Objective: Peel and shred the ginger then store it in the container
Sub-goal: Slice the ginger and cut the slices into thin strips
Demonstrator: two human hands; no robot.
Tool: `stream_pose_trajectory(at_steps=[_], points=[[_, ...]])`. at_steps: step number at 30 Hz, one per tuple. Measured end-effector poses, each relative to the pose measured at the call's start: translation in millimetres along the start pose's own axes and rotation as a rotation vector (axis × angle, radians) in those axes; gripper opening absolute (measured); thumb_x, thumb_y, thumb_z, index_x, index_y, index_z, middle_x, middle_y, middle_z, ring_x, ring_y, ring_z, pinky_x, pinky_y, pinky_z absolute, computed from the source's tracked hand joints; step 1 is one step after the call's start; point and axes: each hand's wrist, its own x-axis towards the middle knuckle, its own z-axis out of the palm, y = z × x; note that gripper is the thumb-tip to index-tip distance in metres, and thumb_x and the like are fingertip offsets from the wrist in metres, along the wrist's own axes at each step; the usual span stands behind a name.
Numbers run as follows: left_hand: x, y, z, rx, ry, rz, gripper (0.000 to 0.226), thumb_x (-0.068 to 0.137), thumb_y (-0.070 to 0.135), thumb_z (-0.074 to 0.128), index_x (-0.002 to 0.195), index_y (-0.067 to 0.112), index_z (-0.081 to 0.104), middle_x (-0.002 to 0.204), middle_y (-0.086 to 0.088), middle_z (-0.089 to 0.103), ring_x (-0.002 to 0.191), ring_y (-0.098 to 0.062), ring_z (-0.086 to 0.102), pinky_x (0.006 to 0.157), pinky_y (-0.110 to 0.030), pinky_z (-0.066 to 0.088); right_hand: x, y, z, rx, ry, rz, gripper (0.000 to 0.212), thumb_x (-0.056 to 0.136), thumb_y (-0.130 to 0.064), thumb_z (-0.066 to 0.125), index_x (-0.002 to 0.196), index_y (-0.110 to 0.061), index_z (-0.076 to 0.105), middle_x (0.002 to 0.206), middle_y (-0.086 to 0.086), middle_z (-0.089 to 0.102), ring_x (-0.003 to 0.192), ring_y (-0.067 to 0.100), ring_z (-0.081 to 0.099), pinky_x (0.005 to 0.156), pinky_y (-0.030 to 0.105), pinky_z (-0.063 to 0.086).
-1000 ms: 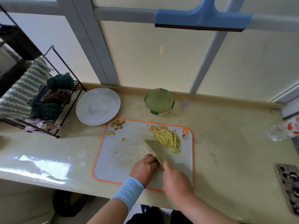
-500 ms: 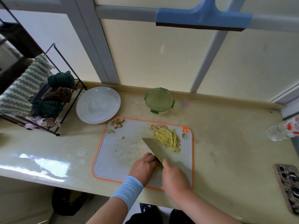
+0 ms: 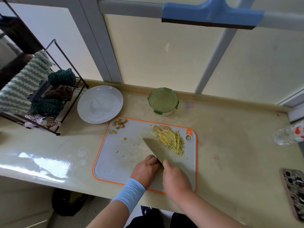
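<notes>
A grey cutting board point(image 3: 125, 155) with an orange rim lies on the counter. A pile of yellow shredded ginger point(image 3: 171, 140) sits at its far right, with ginger peels point(image 3: 119, 123) at its far left corner. My right hand point(image 3: 176, 178) grips the handle of a knife point(image 3: 153, 148), whose blade points away toward the shreds. My left hand point(image 3: 145, 168) has its fingers curled against the blade's left side, over a small ginger piece that is almost hidden. The round container point(image 3: 162, 101) with a green clip lid stands closed behind the board.
A white plate point(image 3: 100, 104) lies left of the container. A black wire rack point(image 3: 65, 99) with cloths stands at far left. A plastic bottle point(image 3: 287, 135) and a patterned phone point(image 3: 294, 191) lie at right. The counter's front edge is near my arms.
The knife blade has rocked, its tip shifting a little farther away and to the left. Both hands stay at the board's near side.
</notes>
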Motion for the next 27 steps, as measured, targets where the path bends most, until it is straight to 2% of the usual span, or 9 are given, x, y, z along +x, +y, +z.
stream_pose_trajectory(at_steps=[5, 8, 12, 16, 19, 21, 27], points=[[-2.0, -5.7, 6.6, 0.002, -0.006, -0.005, 0.029, 0.065, 0.007, 0.081, 0.091, 0.019, 0.077, 0.097, 0.003, 0.068, 0.099, -0.014, 0.055, 0.063, -0.026, 0.056, -18.9, 10.7, -2.7, 0.024, 0.014, -0.005, 0.043, 0.104, -0.023, 0.032, 0.147, -0.024, 0.031, 0.105, 0.010, 0.067, 0.099, 0.031, 0.065, 0.065, 0.034, 0.034], [-3.2, -8.1, 10.8, -0.019, -0.003, 0.002, 0.030, 0.069, 0.005, 0.079, 0.096, 0.018, 0.076, 0.103, 0.002, 0.068, 0.100, -0.017, 0.058, 0.063, -0.028, 0.057, -32.5, 20.1, -1.4, 0.033, 0.000, 0.011, 0.043, 0.102, -0.024, 0.034, 0.145, -0.026, 0.032, 0.103, 0.009, 0.068, 0.098, 0.031, 0.065, 0.066, 0.036, 0.038], [-1.7, -5.3, 7.1, -0.028, 0.016, 0.007, 0.026, 0.074, 0.013, 0.067, 0.096, 0.021, 0.077, 0.101, 0.003, 0.069, 0.099, -0.016, 0.060, 0.062, -0.025, 0.057, -25.4, 18.5, 1.9, 0.011, -0.018, -0.003, 0.039, 0.100, -0.016, 0.035, 0.138, -0.022, 0.037, 0.101, 0.010, 0.067, 0.095, 0.032, 0.065, 0.064, 0.035, 0.034], [-1.6, -3.6, 6.4, -0.003, 0.029, 0.007, 0.024, 0.069, 0.010, 0.069, 0.090, 0.019, 0.077, 0.094, 0.002, 0.068, 0.097, -0.015, 0.055, 0.062, -0.026, 0.057, -3.3, 1.2, 1.7, -0.025, -0.025, -0.005, 0.044, 0.100, -0.014, 0.035, 0.143, -0.021, 0.034, 0.110, 0.011, 0.066, 0.102, 0.031, 0.065, 0.070, 0.037, 0.044], [-2.0, -2.3, 4.5, 0.019, 0.055, 0.040, 0.022, 0.075, 0.010, 0.059, 0.087, 0.017, 0.076, 0.090, 0.002, 0.066, 0.092, -0.015, 0.054, 0.061, -0.025, 0.055, 3.9, -3.2, -1.1, -0.001, -0.013, -0.008, 0.042, 0.100, -0.013, 0.035, 0.142, -0.020, 0.036, 0.111, 0.011, 0.066, 0.103, 0.031, 0.065, 0.067, 0.034, 0.039], [-1.0, -2.0, 1.5, 0.030, 0.056, 0.054, 0.027, 0.076, 0.012, 0.052, 0.087, 0.018, 0.076, 0.090, 0.003, 0.065, 0.090, -0.015, 0.052, 0.058, -0.025, 0.053, 3.2, -3.1, -2.8, 0.001, -0.024, -0.007, 0.043, 0.100, -0.013, 0.035, 0.143, -0.020, 0.034, 0.111, 0.012, 0.066, 0.103, 0.032, 0.064, 0.070, 0.036, 0.043], [-2.3, -4.2, 4.3, 0.027, 0.021, 0.054, 0.027, 0.077, 0.012, 0.051, 0.088, 0.016, 0.075, 0.091, 0.001, 0.064, 0.090, -0.016, 0.052, 0.058, -0.028, 0.055, 1.9, -3.9, -7.5, 0.005, -0.039, -0.004, 0.049, 0.097, -0.008, 0.038, 0.144, -0.020, 0.032, 0.112, 0.012, 0.066, 0.104, 0.032, 0.065, 0.077, 0.036, 0.050]])
